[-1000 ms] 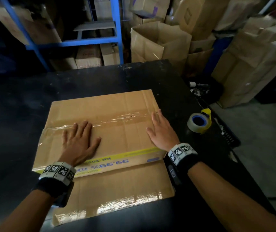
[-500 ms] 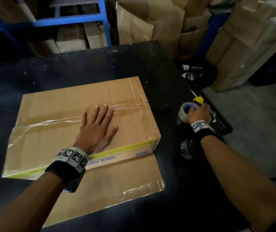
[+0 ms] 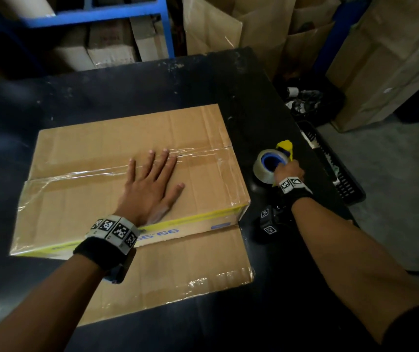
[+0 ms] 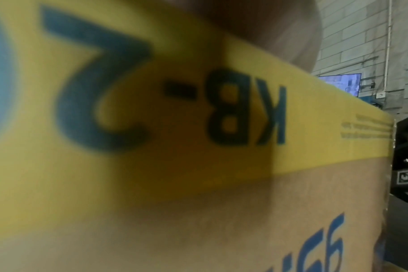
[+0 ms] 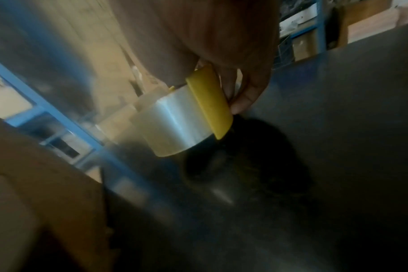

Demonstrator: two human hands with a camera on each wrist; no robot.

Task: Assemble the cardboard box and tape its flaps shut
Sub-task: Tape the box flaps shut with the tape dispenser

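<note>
The tape roll (image 3: 270, 166) is being picked up for another strip: it is grasped by the right hand (image 3: 288, 171) at its yellow cutter (image 5: 207, 103), off the box's right side. The cardboard box (image 3: 96, 148) is pinned under the flat, spread left hand (image 3: 150, 189), whose fingertips (image 3: 164, 151) touch the 1 taped seam (image 3: 203, 151). Next, the roll likely needs carrying leftward over the box.

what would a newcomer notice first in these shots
The big cardboard box lying mid-table, with glossy clear tape along its seam and the left hand spread flat on top. To its right, the right hand grips a tape roll with a blue core and yellow cutter, on the black table.
</note>
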